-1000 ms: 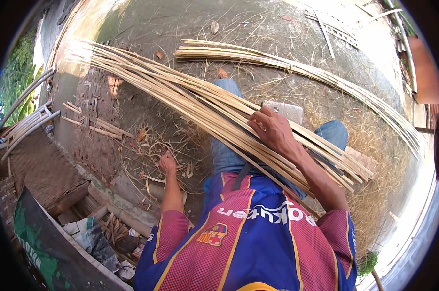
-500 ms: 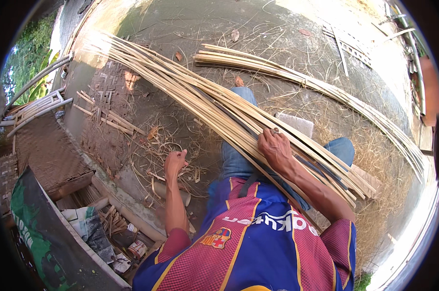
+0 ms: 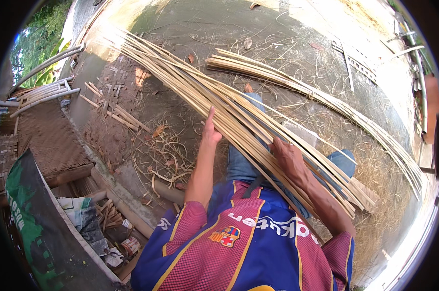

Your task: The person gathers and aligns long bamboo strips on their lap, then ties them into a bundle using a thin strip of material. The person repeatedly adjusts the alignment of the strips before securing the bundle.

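A long bundle of pale bamboo strips (image 3: 193,89), with a few dark ones among them, lies slantwise across my lap. It runs from the far left to the near right. My left hand (image 3: 211,131) rests against the bundle's left edge, its fingers stretched out and its palm side partly hidden. Over the middle of the bundle, my right hand (image 3: 286,153) is closed with curled fingers on bamboo strips; how many it grips cannot be made out. One thin strip stands apart along the bundle's right side.
A second bundle of strips (image 3: 316,92) lies on the ground beyond. Curly shavings (image 3: 166,148) and short bamboo pieces (image 3: 125,116) litter the floor at left. A woven bamboo bench (image 3: 52,140) and a dark green sheet (image 3: 40,218) stand at far left. A pale block (image 3: 299,132) sits by my legs.
My left hand has moved up and right from above the shavings to the bundle's left edge, its fingers straightening. My right hand has shifted slightly down and right. A thin strip has separated on the right.
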The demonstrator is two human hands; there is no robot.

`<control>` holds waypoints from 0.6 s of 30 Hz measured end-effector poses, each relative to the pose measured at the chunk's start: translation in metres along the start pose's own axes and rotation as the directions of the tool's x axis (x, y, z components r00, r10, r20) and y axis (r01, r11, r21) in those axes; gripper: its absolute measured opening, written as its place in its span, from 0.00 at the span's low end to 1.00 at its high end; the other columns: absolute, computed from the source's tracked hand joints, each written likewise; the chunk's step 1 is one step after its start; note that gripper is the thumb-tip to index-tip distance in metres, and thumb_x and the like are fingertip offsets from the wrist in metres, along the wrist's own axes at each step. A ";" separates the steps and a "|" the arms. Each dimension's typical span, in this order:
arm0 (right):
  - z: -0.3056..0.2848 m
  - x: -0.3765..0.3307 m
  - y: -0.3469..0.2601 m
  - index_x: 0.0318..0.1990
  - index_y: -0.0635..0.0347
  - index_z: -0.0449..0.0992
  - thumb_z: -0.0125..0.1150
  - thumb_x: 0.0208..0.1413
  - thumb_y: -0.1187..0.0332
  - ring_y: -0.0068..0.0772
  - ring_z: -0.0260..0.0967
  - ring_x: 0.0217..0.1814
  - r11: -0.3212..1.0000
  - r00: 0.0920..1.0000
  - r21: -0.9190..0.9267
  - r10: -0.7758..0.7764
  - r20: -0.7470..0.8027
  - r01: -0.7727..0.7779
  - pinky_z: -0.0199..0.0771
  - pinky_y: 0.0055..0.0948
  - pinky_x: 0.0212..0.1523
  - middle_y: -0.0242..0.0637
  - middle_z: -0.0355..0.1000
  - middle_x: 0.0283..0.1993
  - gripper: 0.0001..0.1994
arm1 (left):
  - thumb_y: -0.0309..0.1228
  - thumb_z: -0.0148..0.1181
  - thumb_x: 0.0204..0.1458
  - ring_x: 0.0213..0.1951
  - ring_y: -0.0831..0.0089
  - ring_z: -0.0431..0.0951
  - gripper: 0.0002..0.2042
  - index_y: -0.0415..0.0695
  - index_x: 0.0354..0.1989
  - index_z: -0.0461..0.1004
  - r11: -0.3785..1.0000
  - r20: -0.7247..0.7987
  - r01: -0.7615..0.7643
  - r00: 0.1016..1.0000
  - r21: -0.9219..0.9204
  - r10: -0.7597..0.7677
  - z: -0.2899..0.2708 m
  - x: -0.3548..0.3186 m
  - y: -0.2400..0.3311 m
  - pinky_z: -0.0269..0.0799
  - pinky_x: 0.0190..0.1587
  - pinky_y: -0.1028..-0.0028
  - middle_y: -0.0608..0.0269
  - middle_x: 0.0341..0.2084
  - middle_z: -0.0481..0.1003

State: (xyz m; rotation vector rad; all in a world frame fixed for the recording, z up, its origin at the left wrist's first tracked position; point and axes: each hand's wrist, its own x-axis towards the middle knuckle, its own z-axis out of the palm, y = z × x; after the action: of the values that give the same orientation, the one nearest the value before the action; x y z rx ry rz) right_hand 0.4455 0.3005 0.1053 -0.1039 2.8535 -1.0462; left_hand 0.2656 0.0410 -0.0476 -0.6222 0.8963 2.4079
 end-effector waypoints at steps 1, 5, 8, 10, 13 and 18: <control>0.001 0.000 -0.003 0.34 0.65 0.67 0.55 0.68 0.65 0.59 0.69 0.29 0.990 0.997 0.131 0.054 -0.048 -0.047 0.68 0.48 0.29 0.53 0.72 0.28 0.12 | 0.48 0.59 0.64 0.58 0.55 0.76 0.31 0.39 0.67 0.64 0.999 0.027 0.012 1.000 -0.031 -0.011 -0.002 0.002 -0.002 0.74 0.62 0.54 0.48 0.59 0.73; -0.006 -0.001 -0.010 0.31 0.69 0.75 0.54 0.68 0.64 0.59 0.68 0.26 0.885 0.967 0.390 0.215 0.138 -0.253 0.70 0.43 0.30 0.54 0.72 0.23 0.16 | 0.52 0.63 0.59 0.57 0.52 0.76 0.36 0.39 0.67 0.63 0.997 0.144 0.014 0.990 -0.077 -0.002 -0.002 0.000 -0.003 0.75 0.61 0.53 0.47 0.58 0.73; -0.024 -0.001 -0.017 0.31 0.68 0.77 0.54 0.67 0.64 0.55 0.72 0.27 0.697 0.820 0.453 0.369 0.438 -0.556 0.73 0.43 0.31 0.53 0.74 0.24 0.16 | 0.55 0.64 0.57 0.59 0.53 0.75 0.39 0.38 0.67 0.63 0.998 0.100 0.031 0.995 -0.058 -0.025 0.006 -0.006 -0.004 0.74 0.63 0.53 0.46 0.60 0.73; -0.016 -0.005 -0.017 0.30 0.66 0.78 0.56 0.67 0.62 0.52 0.75 0.29 0.871 0.911 0.324 0.271 0.311 -0.370 0.74 0.45 0.31 0.50 0.76 0.26 0.16 | 0.54 0.68 0.54 0.60 0.52 0.74 0.41 0.38 0.68 0.62 0.998 0.087 0.056 0.995 -0.016 -0.055 0.007 -0.007 -0.001 0.73 0.63 0.52 0.47 0.60 0.72; -0.011 -0.005 -0.025 0.31 0.62 0.77 0.58 0.66 0.59 0.46 0.75 0.26 0.996 0.995 -0.068 0.058 0.078 -0.053 0.72 0.44 0.26 0.41 0.74 0.26 0.16 | 0.51 0.71 0.53 0.60 0.51 0.74 0.41 0.37 0.68 0.62 0.997 0.042 0.069 0.997 0.029 -0.070 0.003 -0.004 -0.001 0.73 0.63 0.51 0.47 0.60 0.71; -0.023 0.063 0.030 0.43 0.54 0.77 0.60 0.65 0.60 0.43 0.75 0.32 0.971 0.913 -0.214 0.007 -0.408 -0.103 0.74 0.42 0.31 0.38 0.73 0.37 0.09 | 0.42 0.68 0.57 0.57 0.54 0.76 0.33 0.36 0.66 0.65 0.998 0.037 0.033 0.999 0.060 -0.035 0.001 -0.006 0.000 0.75 0.62 0.56 0.48 0.58 0.74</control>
State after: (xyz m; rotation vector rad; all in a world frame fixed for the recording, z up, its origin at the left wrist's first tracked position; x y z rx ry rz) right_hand 0.3792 0.3319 0.0993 0.2018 3.3208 -0.7956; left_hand 0.2696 0.0402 -0.0436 -0.5629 0.9306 2.3457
